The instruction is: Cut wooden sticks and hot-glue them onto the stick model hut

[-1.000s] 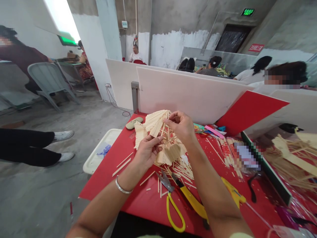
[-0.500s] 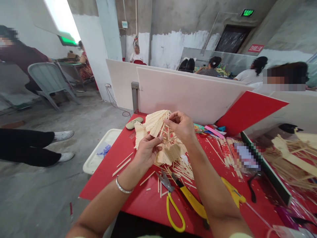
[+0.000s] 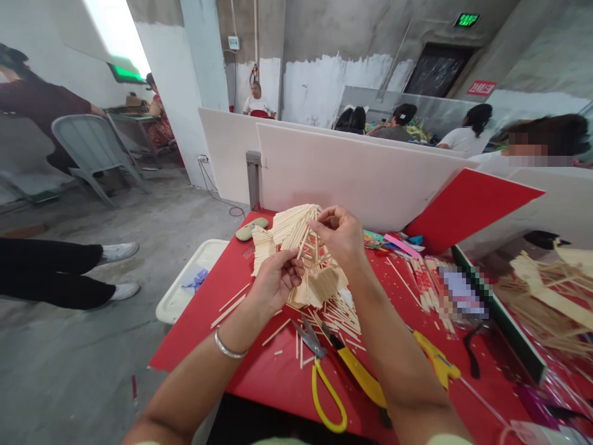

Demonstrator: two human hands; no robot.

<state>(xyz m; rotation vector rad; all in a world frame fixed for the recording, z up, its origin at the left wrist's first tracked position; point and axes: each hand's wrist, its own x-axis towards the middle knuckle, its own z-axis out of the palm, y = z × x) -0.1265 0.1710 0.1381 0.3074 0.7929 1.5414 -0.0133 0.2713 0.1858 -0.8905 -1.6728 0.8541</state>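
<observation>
A model built of thin wooden sticks (image 3: 287,227), with slatted panels and an open lattice, stands on the red table in front of me. At its upper right side, my right hand (image 3: 341,238) pinches the upper end of a wooden stick (image 3: 304,240) between thumb and forefinger. My left hand (image 3: 274,284) is closed at the stick's lower end, thumb and forefinger together, the other fingers curled. The stick lies slanted along the edge of the slatted panel. Loose sticks (image 3: 345,316) are heaped below the model, partly behind my right forearm.
Yellow-handled scissors (image 3: 317,371) and a yellow-handled cutting tool (image 3: 356,368) lie near the front edge. A yellow glue gun (image 3: 435,358) is right of my forearm. White boards (image 3: 352,167) rise behind the table. A white tray (image 3: 167,306) stands at the left.
My left fingers have shifted from the slatted panel's lower edge to the lower end of the stick. My right hand has barely moved.
</observation>
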